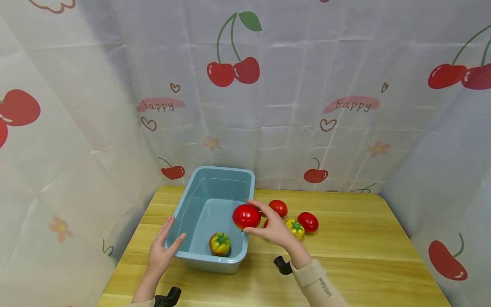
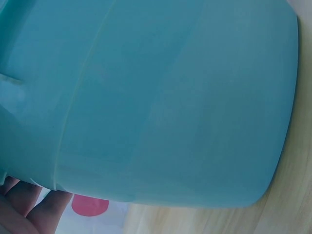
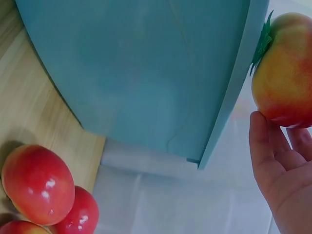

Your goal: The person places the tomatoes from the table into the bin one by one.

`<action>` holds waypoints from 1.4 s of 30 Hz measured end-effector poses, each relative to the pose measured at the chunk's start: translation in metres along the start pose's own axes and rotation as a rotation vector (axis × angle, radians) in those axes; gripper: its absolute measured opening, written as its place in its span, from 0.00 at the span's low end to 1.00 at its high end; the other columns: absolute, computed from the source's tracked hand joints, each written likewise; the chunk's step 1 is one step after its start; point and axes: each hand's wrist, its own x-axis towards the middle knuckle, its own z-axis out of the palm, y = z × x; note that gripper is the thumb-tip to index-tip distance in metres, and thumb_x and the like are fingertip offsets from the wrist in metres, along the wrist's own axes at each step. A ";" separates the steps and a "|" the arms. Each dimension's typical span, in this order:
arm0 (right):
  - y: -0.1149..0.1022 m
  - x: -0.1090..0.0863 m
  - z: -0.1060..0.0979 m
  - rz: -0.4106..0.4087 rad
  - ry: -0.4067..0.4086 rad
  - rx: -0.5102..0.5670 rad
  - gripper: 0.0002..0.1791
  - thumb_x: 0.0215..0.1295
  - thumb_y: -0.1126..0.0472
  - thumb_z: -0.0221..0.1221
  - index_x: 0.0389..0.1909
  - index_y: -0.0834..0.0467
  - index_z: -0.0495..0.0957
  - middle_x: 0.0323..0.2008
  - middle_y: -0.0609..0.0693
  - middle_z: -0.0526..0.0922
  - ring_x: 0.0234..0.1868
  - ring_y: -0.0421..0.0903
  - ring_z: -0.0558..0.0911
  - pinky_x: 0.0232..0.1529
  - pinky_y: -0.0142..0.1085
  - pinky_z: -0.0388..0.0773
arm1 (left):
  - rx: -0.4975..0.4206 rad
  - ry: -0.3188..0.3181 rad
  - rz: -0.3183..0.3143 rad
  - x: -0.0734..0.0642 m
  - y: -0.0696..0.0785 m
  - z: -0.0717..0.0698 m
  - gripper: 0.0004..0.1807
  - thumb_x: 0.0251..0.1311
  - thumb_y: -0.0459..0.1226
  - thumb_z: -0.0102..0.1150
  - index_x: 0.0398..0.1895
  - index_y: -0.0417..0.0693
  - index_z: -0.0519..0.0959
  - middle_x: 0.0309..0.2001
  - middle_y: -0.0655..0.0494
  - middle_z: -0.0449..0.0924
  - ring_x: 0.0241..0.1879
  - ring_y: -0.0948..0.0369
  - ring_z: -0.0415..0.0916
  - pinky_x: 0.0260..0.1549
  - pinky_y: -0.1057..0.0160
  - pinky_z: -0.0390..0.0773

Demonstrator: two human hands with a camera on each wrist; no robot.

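As right hand [image 1: 274, 228] grips red fruit [image 1: 245, 216] over blue bin [image 1: 215, 184], left hand [image 1: 161, 252] touches it, spread wide.
Yellow-red fruit [image 1: 220, 245] lies inside; other fruits [image 1: 308, 222] on table [image 1: 353, 264].

The left grip [image 1: 158, 254] holds thumb [image 1: 178, 241] apart from fingers [image 1: 166, 227]; the right grip [image 1: 274, 226] curves in a pinch.

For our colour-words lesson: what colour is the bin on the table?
The bin is greyish blue, best seen in the head view.

Rectangular plastic bin [image 1: 209, 265] is plain blue-grey, wooden table [image 1: 364, 256] yellow-tan grained, round glossy tomato [image 1: 245, 216] at bin's right edge red-to-yellow, hanging sheet [image 1: 268, 149] white, cherry-printed.
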 end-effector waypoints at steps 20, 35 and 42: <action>-0.011 0.000 0.007 -0.075 -0.042 -0.001 0.40 0.51 0.56 0.70 0.66 0.53 0.64 0.61 0.52 0.71 0.58 0.52 0.72 0.56 0.46 0.73 | 0.002 0.019 0.009 -0.001 -0.001 0.001 0.37 0.57 0.41 0.65 0.69 0.45 0.62 0.71 0.49 0.55 0.69 0.51 0.50 0.65 0.52 0.56; -0.012 -0.009 -0.010 -0.061 0.069 0.068 0.37 0.51 0.66 0.69 0.63 0.64 0.66 0.59 0.61 0.71 0.59 0.59 0.71 0.57 0.55 0.68 | 0.003 0.010 0.021 -0.001 -0.001 0.001 0.36 0.57 0.42 0.64 0.69 0.44 0.62 0.70 0.46 0.55 0.69 0.47 0.50 0.61 0.40 0.56; -0.016 -0.016 -0.021 0.013 0.089 0.055 0.35 0.54 0.64 0.67 0.63 0.64 0.65 0.60 0.57 0.71 0.59 0.56 0.71 0.58 0.43 0.70 | -0.001 0.010 0.025 0.001 -0.002 0.001 0.37 0.58 0.41 0.63 0.69 0.43 0.62 0.70 0.46 0.54 0.69 0.47 0.50 0.62 0.39 0.55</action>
